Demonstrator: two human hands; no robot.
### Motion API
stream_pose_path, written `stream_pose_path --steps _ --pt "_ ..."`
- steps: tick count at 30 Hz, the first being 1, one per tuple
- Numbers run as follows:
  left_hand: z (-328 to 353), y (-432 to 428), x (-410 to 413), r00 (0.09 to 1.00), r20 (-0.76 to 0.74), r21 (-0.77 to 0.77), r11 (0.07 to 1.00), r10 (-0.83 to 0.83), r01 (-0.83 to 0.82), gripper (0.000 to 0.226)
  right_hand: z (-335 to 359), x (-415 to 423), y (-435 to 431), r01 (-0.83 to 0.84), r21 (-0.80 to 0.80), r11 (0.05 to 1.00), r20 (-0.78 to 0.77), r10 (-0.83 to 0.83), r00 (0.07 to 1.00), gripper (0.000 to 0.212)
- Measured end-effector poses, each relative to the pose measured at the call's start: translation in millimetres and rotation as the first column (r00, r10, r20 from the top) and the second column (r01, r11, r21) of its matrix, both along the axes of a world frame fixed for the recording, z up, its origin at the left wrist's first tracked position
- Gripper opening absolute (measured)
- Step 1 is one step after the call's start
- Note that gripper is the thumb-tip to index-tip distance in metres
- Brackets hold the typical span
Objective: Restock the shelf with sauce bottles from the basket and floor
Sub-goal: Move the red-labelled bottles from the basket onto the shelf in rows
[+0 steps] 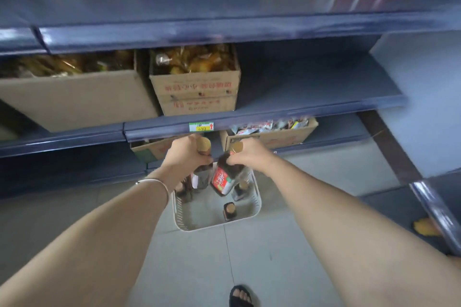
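Forearms fill the near frame, both stretched down toward the floor, with a sandalled foot (240,296) at the bottom edge. Note: my left grip (187,154) is clenched round the neck of a dark sauce bottle (202,178), its gold cap poking up past the knuckles. A thin bangle (153,181) sits on that wrist. Beside it my right grip (247,154) is clenched round the neck of a red-labelled bottle (224,180), which hangs tilted, base swung toward its neighbour. Neck holds make sense: it is the narrowest part, so each takes one bottle. Both bottles hang over the white basket (255,203) on the tiled floor; whether their bases have cleared the rim I cannot tell. Left inside are one upright bottle (230,210) near the front wall, another at the right side (240,189), and blurred dark shapes under the left wrist. The basket stands just before the shelving, which keeps the lift short. The middle shelf (319,87) shows a bare stretch right of a cardboard box (197,87); I judge that a likely destination. Early days, since no sauce bottles show on the shelves. Main risk is the two bottles knocking together.
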State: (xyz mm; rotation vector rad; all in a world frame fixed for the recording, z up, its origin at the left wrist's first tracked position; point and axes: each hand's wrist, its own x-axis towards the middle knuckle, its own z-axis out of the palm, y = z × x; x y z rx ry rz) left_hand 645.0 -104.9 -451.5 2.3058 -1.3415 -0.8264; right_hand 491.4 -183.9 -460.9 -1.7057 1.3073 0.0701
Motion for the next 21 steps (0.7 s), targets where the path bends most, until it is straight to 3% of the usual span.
stream_pose_path --steps 3,7,13,17,21 --pt "55.4 -3.4 -15.9 0.995 0.04 -0.036 0.995 -0.096 0.097 0.047 54.6 -20.0 4.4 0.04 -0.09 0.995 -0.026 -0.042 0.999 0.032" --pt "110.0 5.9 -48.4 0.972 0.05 -0.108 0.966 -0.229 0.233 0.05 115.6 -59.0 28.3 0.13 -0.224 0.966 -0.043 -0.143 0.989 0.026" --pt "182.8 41.4 -119.9 0.908 0.02 -0.237 0.88 -0.419 0.411 0.039 193.5 -142.6 95.5 0.432 -0.3 0.85 0.114 -0.418 0.901 0.024" --pt "219.5 54.9 -191.8 0.833 -0.009 -0.281 0.801 -0.552 0.528 0.026 227.3 -222.9 145.0 0.668 -0.253 0.7 0.226 -0.629 0.744 0.027" --pt "243.0 68.7 -291.5 0.72 -0.029 -0.311 0.69 -0.694 0.653 0.027 250.1 -312.7 196.5 0.861 -0.159 0.483 0.374 -0.777 0.506 0.036"
